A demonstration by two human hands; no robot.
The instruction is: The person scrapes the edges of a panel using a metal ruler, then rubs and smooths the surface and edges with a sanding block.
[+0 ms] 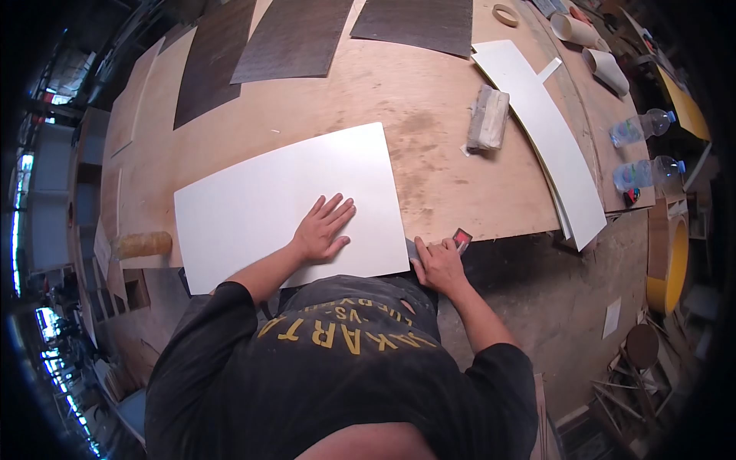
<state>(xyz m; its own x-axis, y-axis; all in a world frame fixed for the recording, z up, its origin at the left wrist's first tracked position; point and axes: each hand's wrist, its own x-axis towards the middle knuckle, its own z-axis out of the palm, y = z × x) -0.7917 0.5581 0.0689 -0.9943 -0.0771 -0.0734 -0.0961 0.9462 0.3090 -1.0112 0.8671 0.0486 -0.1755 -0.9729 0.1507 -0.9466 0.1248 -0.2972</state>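
Note:
A white rectangular panel point(253, 199) lies flat at the near edge of the wooden worktable, one side sticking out toward my body. Spread over its surface, my left hand point(318, 234) presses down flat with the fingers apart. At the panel's right edge, my right hand point(438, 264) is closed around a small flat tool point(462, 239). A dark-rimmed red part of it shows beyond the fingers, and a grey flat piece lies between the hand and the panel edge. The fingers hide the rest, so its exact kind cannot be made out.
Dark brown sheets point(291, 38) lie along the far side. A wrapped block point(488, 119) sits beside long white strips point(544, 123) that overhang the near edge. Water bottles point(638, 175), rolls point(575, 31) and a tape ring point(506, 14) stand right; a brownish cylinder point(144, 244) lies left.

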